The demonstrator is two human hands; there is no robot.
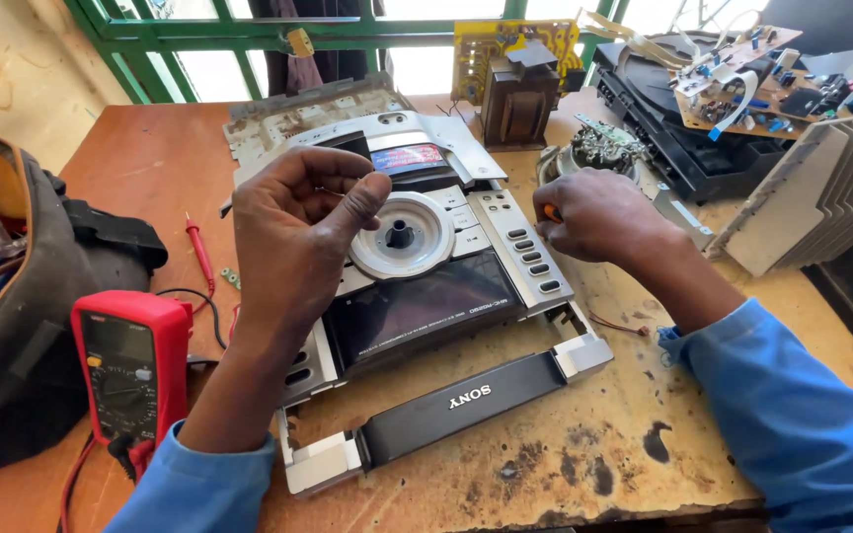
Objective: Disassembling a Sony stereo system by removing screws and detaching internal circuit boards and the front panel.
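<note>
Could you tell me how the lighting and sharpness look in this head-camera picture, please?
In the head view, the window behind the bench is blown out to white; daylight leaves the stereo front panel evenly lit, with soft shadow under the left hand; the right hand and the red multimeter are sharp; the edges bow slightly from the wide lens.
</note>
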